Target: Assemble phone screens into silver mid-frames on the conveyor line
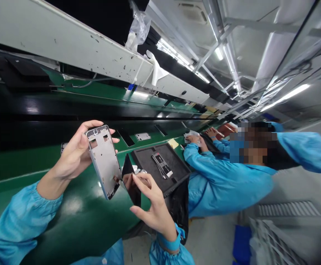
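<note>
My left hand (77, 151) grips a phone frame (104, 162), a silver-grey inner plate with a pale blue edge, held upright and tilted. Its fingers wrap behind the frame and the thumb lies along the side. Close to the right of it, my right hand (152, 202) holds a dark glossy phone screen (131, 182) at a slant, fingertips on its face. A small flex cable (116, 179) shows at the lower end, between frame and screen. Both parts are above the green bench (74, 209).
A black foam tray (140, 156) with several phone frames (162, 165) lies just beyond my right hand. Farther back are a dark screen (125, 137), a silver plate (143, 136) and a yellow note (173, 143). A co-worker in blue (223, 184) sits at the right; a shelf beam (74, 40) runs overhead.
</note>
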Available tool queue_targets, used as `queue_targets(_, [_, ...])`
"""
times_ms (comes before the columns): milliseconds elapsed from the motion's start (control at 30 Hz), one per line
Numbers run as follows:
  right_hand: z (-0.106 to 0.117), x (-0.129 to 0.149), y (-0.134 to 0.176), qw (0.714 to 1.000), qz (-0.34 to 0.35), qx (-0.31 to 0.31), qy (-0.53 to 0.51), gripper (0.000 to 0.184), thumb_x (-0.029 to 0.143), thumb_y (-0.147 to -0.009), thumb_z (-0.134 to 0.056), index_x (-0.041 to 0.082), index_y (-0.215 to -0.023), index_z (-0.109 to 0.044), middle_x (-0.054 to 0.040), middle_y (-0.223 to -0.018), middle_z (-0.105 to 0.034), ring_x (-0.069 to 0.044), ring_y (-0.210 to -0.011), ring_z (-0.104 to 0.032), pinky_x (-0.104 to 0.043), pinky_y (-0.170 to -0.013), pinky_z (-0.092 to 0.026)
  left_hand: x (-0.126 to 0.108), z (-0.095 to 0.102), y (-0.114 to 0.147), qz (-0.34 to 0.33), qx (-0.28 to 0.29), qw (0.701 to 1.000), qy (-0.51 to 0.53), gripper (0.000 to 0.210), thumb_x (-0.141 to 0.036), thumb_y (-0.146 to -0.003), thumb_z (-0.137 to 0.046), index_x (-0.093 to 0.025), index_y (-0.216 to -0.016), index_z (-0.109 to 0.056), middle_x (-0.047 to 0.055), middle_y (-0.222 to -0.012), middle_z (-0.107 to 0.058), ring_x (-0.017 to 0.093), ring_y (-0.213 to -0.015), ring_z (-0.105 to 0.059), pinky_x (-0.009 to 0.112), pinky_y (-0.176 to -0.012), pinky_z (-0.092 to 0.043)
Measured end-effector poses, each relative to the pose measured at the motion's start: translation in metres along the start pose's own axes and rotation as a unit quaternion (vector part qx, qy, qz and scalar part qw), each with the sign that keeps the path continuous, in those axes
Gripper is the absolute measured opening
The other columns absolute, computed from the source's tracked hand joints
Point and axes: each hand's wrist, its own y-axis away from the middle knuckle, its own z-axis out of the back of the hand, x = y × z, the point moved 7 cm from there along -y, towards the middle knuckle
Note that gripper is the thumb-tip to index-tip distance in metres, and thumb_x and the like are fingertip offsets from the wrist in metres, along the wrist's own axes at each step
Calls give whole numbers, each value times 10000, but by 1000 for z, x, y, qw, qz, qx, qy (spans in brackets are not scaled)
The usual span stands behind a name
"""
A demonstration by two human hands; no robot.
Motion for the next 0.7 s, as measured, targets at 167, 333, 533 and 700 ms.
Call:
queue_targets(167, [-1,2,-1,999,-4,32,-4,683,603,-986,-671,353,-1600,-509,-124,-1382,-544,-277,-1228,-663,-424,-1064,-565,-3,1,1,-1,-2,1000,-26,517,-582,-909,-778,-205,-1225,-618,168,-1322,-720,407,-1148,-749,567,-811,-686])
queue_targets(333, [-3,2,-3,999,-3,49,-9,682,619,-974,-679,308,-1569,-561,-146,-1386,-549,-279,-1199,-668,-415,-1025,-588,-6,1,1,-10,6,999,-51,517,-571,-893,-803,-199,-1200,-617,178,-1313,-727,401,-1108,-768,512,-768,-697])
queue_targets(533, [-23,0,-15,999,3,19,-46,768,688,-957,-652,313,-1610,-501,-144,-1339,-572,-309,-1240,-633,-466,-1025,-589,-1,-4,-1,-48,67,992,-92,466,-500,-904,-825,-185,-1179,-622,171,-1274,-741,335,-1051,-798,455,-861,-686])
queue_targets(700, [-44,-13,-22,986,-49,-84,-138,869,741,-935,-633,312,-1658,-413,-120,-1275,-537,-265,-1151,-678,-419,-984,-625,7,-5,-3,-74,82,980,-168,368,-413,-925,-824,-177,-1143,-644,159,-1231,-766,262,-1036,-799,324,-823,-677])
